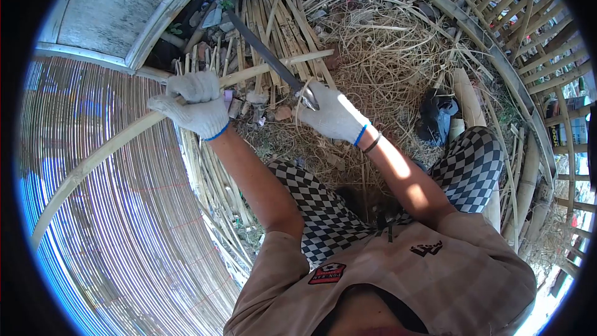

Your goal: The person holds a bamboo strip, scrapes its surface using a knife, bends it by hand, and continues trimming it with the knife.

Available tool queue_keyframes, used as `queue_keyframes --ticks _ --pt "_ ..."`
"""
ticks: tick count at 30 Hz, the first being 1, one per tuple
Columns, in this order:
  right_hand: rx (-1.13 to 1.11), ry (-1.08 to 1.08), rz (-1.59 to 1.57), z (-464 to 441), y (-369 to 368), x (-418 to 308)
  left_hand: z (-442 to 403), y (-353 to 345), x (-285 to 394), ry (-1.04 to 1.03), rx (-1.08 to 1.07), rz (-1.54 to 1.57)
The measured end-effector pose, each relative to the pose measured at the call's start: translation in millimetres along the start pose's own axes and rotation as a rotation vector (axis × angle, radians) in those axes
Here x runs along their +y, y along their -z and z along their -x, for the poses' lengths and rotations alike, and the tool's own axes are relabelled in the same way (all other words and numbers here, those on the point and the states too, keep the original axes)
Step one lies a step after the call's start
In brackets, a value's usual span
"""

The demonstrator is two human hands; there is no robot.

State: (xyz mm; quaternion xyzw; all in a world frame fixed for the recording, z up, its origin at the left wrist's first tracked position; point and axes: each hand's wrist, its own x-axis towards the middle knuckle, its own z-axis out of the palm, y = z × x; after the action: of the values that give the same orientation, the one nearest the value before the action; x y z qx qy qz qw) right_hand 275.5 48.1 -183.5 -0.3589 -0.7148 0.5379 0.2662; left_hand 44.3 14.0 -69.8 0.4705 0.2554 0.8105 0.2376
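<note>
My left hand [196,104], in a white knit glove with a blue cuff, is closed around a long split bamboo strip [104,151]. The strip bends down to the lower left and runs past my fist towards the upper middle. My right hand [336,114], gloved the same way, grips a long-bladed knife [264,54]; its handle is mostly hidden in the fist. The dark blade points to the upper left and crosses the strip near its far end; whether they touch I cannot tell. A thin pale curl stands beside my right fingers.
Cut bamboo strips [252,12] lie piled ahead. Tangled shavings [385,46] cover the ground to the right, near a black plastic bag [435,115]. A slatted bamboo screen [118,211] is at the left, a woven bamboo fence [541,43] at the right. Bamboo poles [528,177] lie beside my leg.
</note>
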Motion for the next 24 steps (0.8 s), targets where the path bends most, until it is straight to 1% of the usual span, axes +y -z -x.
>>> queue_keyframes --ticks 1,4,5,8,9,12,13,16,17,19,20,21,22,24 --pt "-0.021 0.005 0.055 4.0 6.3 -17.6 1.5 1.1 1.6 0.026 -0.055 0.032" --pt "-0.079 0.114 0.081 4.4 14.2 -35.6 5.1 -16.6 -0.7 -0.013 0.048 -0.049" --pt "0.011 0.283 0.051 -2.6 -0.2 -17.0 4.9 -16.9 -0.8 -0.008 0.046 -0.065" --pt "-0.016 0.129 0.051 -8.3 -19.6 -3.4 5.2 -15.3 -0.8 -0.001 0.064 -0.105" --pt "0.053 0.091 0.028 -7.7 -26.0 0.4 5.4 -15.4 -1.7 -0.002 0.087 -0.108" --pt "-0.048 -0.148 -0.057 -14.5 -18.1 11.6 7.5 -14.7 -3.0 -0.001 0.17 -0.093" --pt "-0.075 -0.403 -0.13 -17.7 -13.7 9.3 6.6 -15.2 -4.2 -0.001 0.196 -0.083" --pt "-0.07 -0.262 -0.063 -14.1 -5.7 -4.0 10.0 -21.4 -7.7 -0.01 0.339 -0.118" --pt "0.054 -0.1 -0.067 -13.3 -17.0 0.9 9.2 -14.8 -9.3 0.009 0.201 -0.105" --pt "0.087 0.006 -0.003 -19.4 -24.8 6.4 5.7 -2.2 -8.9 0.041 -0.069 -0.077" --pt "0.104 0.064 0.026 -23.7 -28.2 10.4 6.5 1.9 -10.5 0.042 -0.023 -0.063" --pt "0.146 0.064 0.083 -32.1 -36.8 30.4 6.7 0.5 -10.0 0.04 0.021 -0.049" --pt "0.074 -0.104 0.013 -45.1 -40.1 50.7 6.6 -0.9 -9.4 0.036 0.065 -0.036" --pt "-0.078 -0.436 -0.128 -62.1 -38.2 76.6 2.7 12.2 -4.9 0.047 0.004 0.012"
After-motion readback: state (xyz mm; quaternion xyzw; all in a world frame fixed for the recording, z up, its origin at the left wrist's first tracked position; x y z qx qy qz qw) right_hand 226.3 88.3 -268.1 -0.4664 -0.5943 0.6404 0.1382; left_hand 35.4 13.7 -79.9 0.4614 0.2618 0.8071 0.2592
